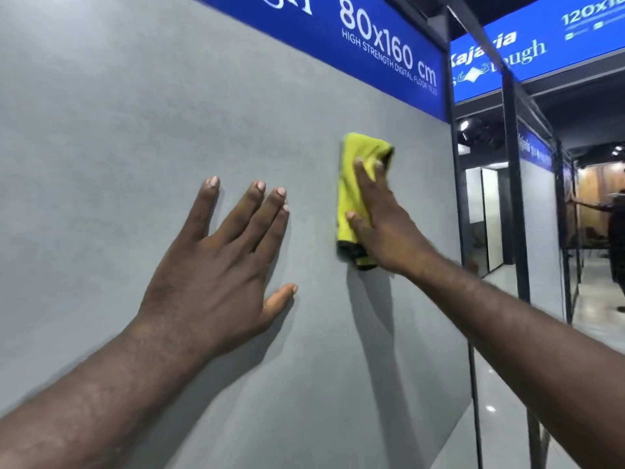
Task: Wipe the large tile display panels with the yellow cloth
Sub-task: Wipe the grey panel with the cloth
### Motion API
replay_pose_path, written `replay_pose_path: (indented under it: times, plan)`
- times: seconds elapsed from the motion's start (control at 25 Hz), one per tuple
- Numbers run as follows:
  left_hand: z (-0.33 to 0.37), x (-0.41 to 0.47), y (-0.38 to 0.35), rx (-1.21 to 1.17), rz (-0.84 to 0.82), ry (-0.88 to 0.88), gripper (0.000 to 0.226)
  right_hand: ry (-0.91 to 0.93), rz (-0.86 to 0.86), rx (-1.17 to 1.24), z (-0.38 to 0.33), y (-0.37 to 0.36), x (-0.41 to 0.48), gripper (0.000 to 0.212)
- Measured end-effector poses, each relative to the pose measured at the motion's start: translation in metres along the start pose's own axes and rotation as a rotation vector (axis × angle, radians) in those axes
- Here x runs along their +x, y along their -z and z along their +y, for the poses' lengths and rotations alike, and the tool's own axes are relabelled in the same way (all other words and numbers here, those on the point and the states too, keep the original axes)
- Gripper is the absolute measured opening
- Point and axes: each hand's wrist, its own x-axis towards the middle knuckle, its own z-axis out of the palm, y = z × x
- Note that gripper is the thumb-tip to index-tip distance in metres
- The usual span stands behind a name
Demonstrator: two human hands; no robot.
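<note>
A large grey tile panel [135,130] fills most of the head view and stands upright in front of me. My right hand [385,225] presses a folded yellow cloth [351,184] with a dark edge flat against the panel's upper right part, fingers spread over it. My left hand [223,265] lies flat on the panel to the left of the cloth, fingers apart and holding nothing.
A blue sign band [372,52] reading "80x160 cm" runs along the panel's top. Dark metal frame posts [455,198] stand at the panel's right edge. More display racks and a glossy floor [500,418] lie to the right. A person [615,231] stands far right.
</note>
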Motion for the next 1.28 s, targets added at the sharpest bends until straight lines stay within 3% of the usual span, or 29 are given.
replay_pose_path:
  times: [0.12,0.2,0.32,0.36,0.48,0.52,0.68,0.72,0.84,0.88,0.96,1.08,1.16,1.24,1.28]
  plan:
    - [0.014,0.003,-0.007,0.032,-0.04,0.002,0.101,-0.182,-0.042,-0.004,0.032,-0.019,-0.034,0.082]
    - [0.019,0.01,-0.01,-0.002,-0.003,-0.011,0.1,-0.072,-0.093,0.029,0.035,-0.015,-0.044,0.084]
    - [0.03,0.025,-0.017,-0.076,0.079,-0.01,0.099,0.175,-0.001,-0.008,0.061,0.008,-0.003,0.082]
    - [0.037,0.033,-0.02,-0.084,0.08,0.003,0.099,0.161,0.051,-0.009,0.082,0.01,0.01,0.081]
    - [0.064,0.058,-0.027,-0.079,0.052,0.033,0.1,-0.104,0.148,0.074,0.145,-0.013,0.009,0.078]
    - [0.074,0.067,-0.03,-0.076,0.044,0.019,0.1,-0.096,0.143,0.073,0.16,-0.02,0.002,0.078]
    - [0.112,0.118,-0.044,-0.061,0.039,-0.017,0.097,0.208,0.07,-0.007,0.203,0.017,0.038,0.078]
    - [0.123,0.129,-0.049,-0.057,0.041,-0.01,0.097,0.176,0.095,-0.048,0.224,0.026,0.053,0.08]
    - [0.153,0.158,-0.061,-0.011,0.032,-0.017,0.099,-0.18,0.172,-0.035,0.288,0.025,0.054,0.084]
    - [0.162,0.165,-0.064,0.003,0.024,-0.026,0.099,-0.213,0.167,-0.047,0.304,0.014,0.04,0.085]
    - [0.171,0.177,-0.069,0.027,0.014,-0.021,0.101,-0.087,0.136,-0.032,0.317,0.001,0.028,0.084]
    - [0.187,0.199,-0.075,0.041,0.009,-0.031,0.103,0.083,0.21,-0.043,0.327,0.023,0.077,0.084]
    - [0.198,0.205,-0.079,0.021,0.009,-0.031,0.102,-0.039,0.302,-0.022,0.358,0.034,0.103,0.082]
    - [0.208,0.206,-0.082,0.013,0.016,-0.054,0.097,-0.285,0.349,0.016,0.384,0.022,0.085,0.081]
    - [0.21,0.204,-0.082,0.008,0.024,-0.069,0.094,-0.322,0.341,-0.001,0.387,0.007,0.064,0.081]
